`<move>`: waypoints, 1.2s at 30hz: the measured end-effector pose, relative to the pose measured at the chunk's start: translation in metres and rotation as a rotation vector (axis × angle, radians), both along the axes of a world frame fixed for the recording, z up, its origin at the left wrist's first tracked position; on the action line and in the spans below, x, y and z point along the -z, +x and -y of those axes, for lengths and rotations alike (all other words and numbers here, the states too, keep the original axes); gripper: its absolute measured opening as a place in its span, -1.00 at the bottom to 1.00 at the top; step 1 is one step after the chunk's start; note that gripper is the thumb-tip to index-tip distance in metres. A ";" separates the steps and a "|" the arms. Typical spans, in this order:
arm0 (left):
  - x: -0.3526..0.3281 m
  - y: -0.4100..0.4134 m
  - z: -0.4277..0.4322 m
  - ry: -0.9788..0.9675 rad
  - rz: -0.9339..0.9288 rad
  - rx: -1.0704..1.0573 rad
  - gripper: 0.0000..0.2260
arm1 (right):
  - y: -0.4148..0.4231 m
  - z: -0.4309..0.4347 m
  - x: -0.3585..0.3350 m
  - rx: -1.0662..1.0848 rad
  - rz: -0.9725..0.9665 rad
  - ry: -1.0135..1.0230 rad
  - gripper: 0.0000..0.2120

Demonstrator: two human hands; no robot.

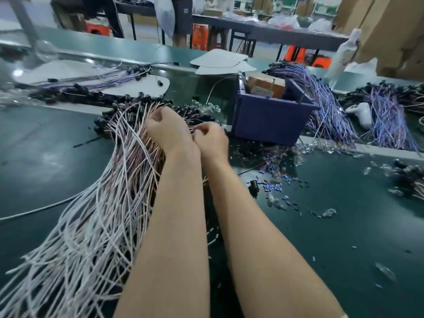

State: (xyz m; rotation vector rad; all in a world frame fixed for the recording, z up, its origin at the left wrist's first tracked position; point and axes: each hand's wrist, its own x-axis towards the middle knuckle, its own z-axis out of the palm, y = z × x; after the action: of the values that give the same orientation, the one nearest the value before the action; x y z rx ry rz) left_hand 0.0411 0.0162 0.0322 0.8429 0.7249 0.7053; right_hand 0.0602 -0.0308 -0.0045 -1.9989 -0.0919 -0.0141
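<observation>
While the left hand grips the wires, the right hand pinches one wire end. Bin sits at 2 o'clock.

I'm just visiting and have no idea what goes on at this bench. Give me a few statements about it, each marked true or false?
1. The left hand and the right hand are both at the far end of the white and pink wires. True.
2. The blue box stands left of the hands. False: it stands to their right.
3. The blue box is empty. False: a brown carton sits in it.
4. Scattered on the green table, right of the arms, lie small blue and clear pieces. True.
5. To the right of the blue box lie purple wires. True.
</observation>
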 end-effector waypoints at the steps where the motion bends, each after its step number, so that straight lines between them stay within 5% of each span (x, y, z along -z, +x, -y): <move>1: 0.000 0.001 0.000 0.017 -0.003 0.001 -0.95 | 0.001 0.008 -0.006 0.019 -0.050 0.210 -0.80; 3: 0.001 0.003 0.004 0.111 -0.043 0.087 -0.95 | 0.003 0.028 -0.018 0.019 -0.108 0.483 -0.82; 7: 0.008 0.010 0.026 0.470 -0.196 0.271 -0.94 | 0.011 0.063 -0.037 0.038 -0.088 0.633 -0.77; 13: 0.018 0.018 0.040 0.749 -0.426 0.455 -0.70 | 0.008 0.062 -0.021 -0.005 -0.144 0.293 -0.82; 18: 0.015 0.020 0.028 0.654 -0.493 0.500 -0.55 | 0.006 0.045 -0.009 -0.075 -0.164 0.405 -0.79; 23: 0.011 0.027 0.018 0.266 -0.258 0.291 -0.71 | 0.006 0.056 -0.003 -0.076 -0.398 0.370 -0.77; 26: 0.011 0.029 0.011 0.224 -0.212 0.129 -0.74 | 0.009 0.077 -0.007 -0.125 -0.472 0.345 -0.78; 29: 0.017 0.033 0.013 0.339 -0.241 0.225 -0.67 | 0.005 0.090 -0.012 -0.158 -0.406 0.337 -0.81; 32: 0.021 0.033 0.029 0.657 -0.241 0.382 -0.84 | -0.001 0.096 -0.024 -0.127 -0.222 0.583 -0.81; 36: 0.000 0.023 0.055 0.725 -0.219 0.863 -0.55 | -0.005 0.119 -0.046 -0.041 0.097 0.789 -0.89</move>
State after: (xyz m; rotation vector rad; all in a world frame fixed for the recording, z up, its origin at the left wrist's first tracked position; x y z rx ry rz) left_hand 0.0645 -0.0390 0.0317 1.7680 0.2122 0.0623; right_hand 0.0553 -0.1499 0.0411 -1.2071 -0.1610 -0.1047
